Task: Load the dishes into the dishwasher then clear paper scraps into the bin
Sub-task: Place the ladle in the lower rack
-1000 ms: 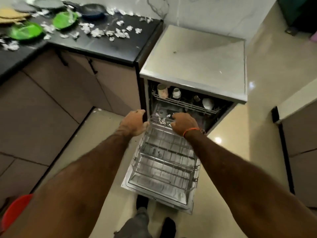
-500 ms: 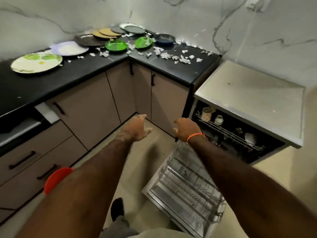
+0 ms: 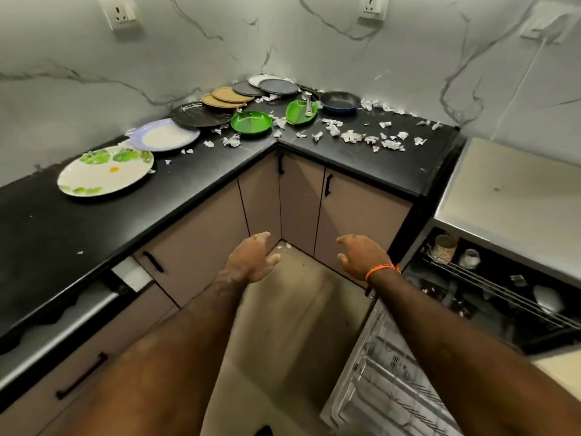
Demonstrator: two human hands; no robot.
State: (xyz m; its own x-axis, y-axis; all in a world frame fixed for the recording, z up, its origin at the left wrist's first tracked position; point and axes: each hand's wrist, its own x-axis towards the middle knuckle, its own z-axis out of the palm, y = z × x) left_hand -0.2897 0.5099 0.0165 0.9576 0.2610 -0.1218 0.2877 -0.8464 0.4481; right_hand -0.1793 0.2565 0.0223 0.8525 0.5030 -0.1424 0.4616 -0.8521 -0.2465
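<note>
— So, where do we stand with the big pieces?

— We have the black L-shaped table (image 3: 361,162) wrapping round ahead of both hands, and the dishwasher (image 3: 515,190) off to the right of our right hand (image 3: 361,256), its door down and the lower rack (image 3: 393,372) pulled out just below that wrist.

— And the dishes?

— All on the table, none in our hands. They run in a chain from the large white plate with green patches (image 3: 105,171), far to the left of our left hand (image 3: 251,259), through the lilac-rimmed plate (image 3: 165,138) and the dark plate (image 3: 201,114), up to the round green plate (image 3: 251,121) in the corner straight ahead. Beyond that we see the green leaf-shaped dish (image 3: 300,113) and the blue pan (image 3: 340,102).

— What are our hands doing?

— Both hover over the floor, empty, fingers loosely spread and lightly bent, touching nothing.

— Which way does the next reach go?

— Forward and up, we judge. The corner dishes lie about midway between our hands; the left hand is nearer the white plate, the right nearer the pan and the rack.

— And the scraps?

— Smallest of all: the paper scraps (image 3: 371,138) lie scattered ahead of the right hand. We cannot see the bin.
</note>
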